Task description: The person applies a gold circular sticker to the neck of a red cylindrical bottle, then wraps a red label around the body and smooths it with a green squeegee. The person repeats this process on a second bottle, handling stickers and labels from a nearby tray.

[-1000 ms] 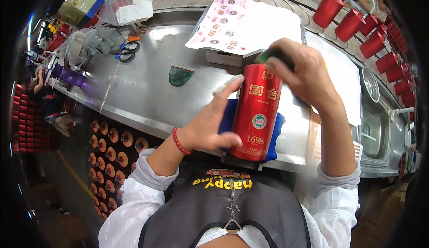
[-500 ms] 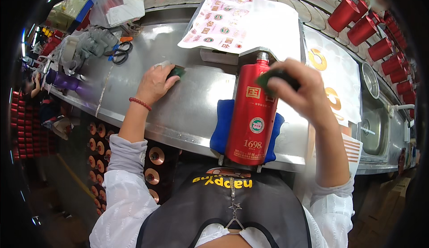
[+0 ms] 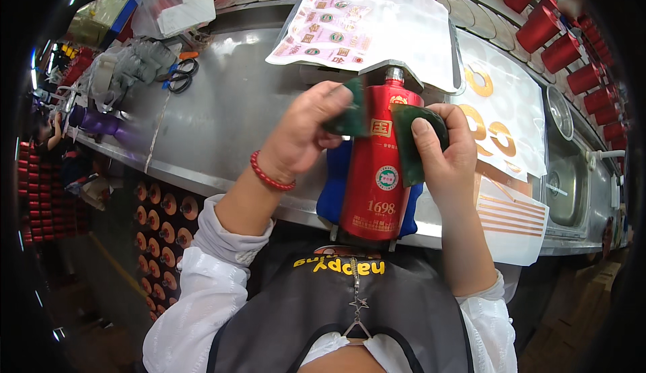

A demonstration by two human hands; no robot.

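Observation:
A red bottle (image 3: 377, 198) with gold lettering and a round green-and-white emblem lies on a blue cloth (image 3: 331, 188) at the bench's front edge, its neck pointing away from me. My left hand (image 3: 306, 127) is closed on a dark green flat scraper (image 3: 351, 112) at the bottle's upper left side. Another dark green scraper (image 3: 410, 141), with a curved outline, is gripped between the thumb and fingers of my right hand (image 3: 444, 147). It lies against the bottle's upper right side. Part of the bottle's gold lettering is hidden behind the scrapers.
Beyond the bottle lies a sheet of pink printed decals (image 3: 330, 23). Gold ring-shaped decals (image 3: 501, 137) are on a white sheet at right, near a sink (image 3: 568, 195). Scissors (image 3: 182, 77) and a purple bottle (image 3: 101, 123) sit at left. Red bottles (image 3: 562, 51) line a conveyor.
My left hand has come right from the bare bench to the bottle with its scraper. My right hand has moved slightly down and right, its scraper now along the bottle's right side.

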